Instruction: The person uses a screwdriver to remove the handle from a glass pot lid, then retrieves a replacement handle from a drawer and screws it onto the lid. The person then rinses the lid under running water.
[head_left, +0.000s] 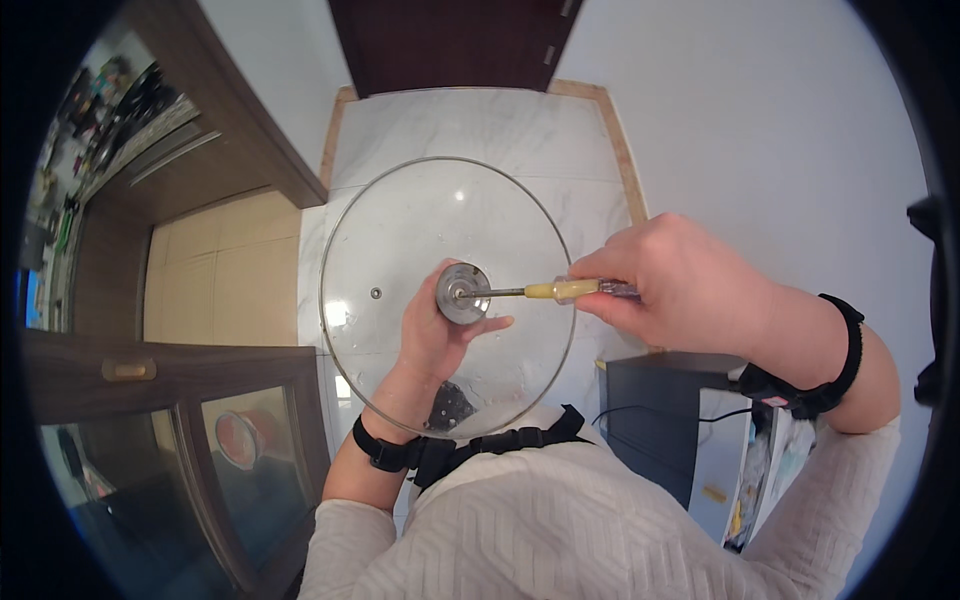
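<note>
A round glass pot lid (405, 217) with a thin metal rim is held in front of my body. Seen through the glass, my left hand (435, 334) is beneath the lid, its fingers around the round metal knob (448, 306) at the centre. My right hand (660, 285) grips the yellow and clear handle of a screwdriver (544, 290) from the right. The screwdriver's shaft crosses the glass, and its tip meets the middle of the knob fitting, where a screw head seems to sit. A small metal-ringed vent hole (376, 293) lies left of the knob. Water drops dot the glass.
A wooden door with glass panes (247, 450) stands at the lower left. Beyond a brown door frame (262, 97) is a cluttered counter (142, 127). A dark cabinet (652, 420) with a black cable (645, 409) is at lower right, by a white wall (750, 135).
</note>
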